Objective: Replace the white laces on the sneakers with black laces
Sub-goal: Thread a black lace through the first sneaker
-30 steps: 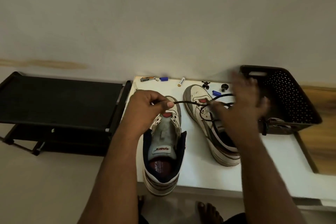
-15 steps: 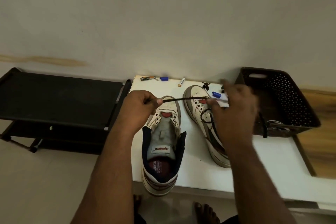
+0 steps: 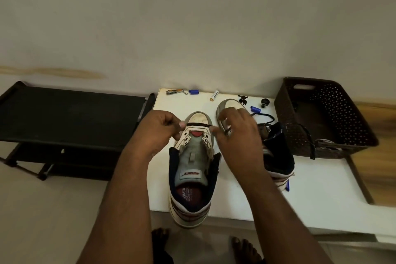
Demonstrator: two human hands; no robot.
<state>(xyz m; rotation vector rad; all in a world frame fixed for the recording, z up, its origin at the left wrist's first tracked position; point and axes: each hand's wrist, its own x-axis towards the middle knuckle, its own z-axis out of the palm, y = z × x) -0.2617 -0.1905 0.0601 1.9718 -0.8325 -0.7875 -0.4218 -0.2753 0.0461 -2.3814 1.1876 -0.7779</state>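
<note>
Black lace runs in a short taut span across the toe end of the near sneaker, just above its lowest eyelets. In the head view, the left hand pinches one end of that span between thumb and curled fingers, and the right hand pinches the other end, its remaining fingers spread loosely over the second sneaker. More black lace trails from the right hand toward the far right, beside the dark perforated basket. Both sneakers sit on a white table, the near one's heel overhanging the front edge. Along the far edge lie a nail clipper, a blue cap and a battery. A black rack stands to the left.
</note>
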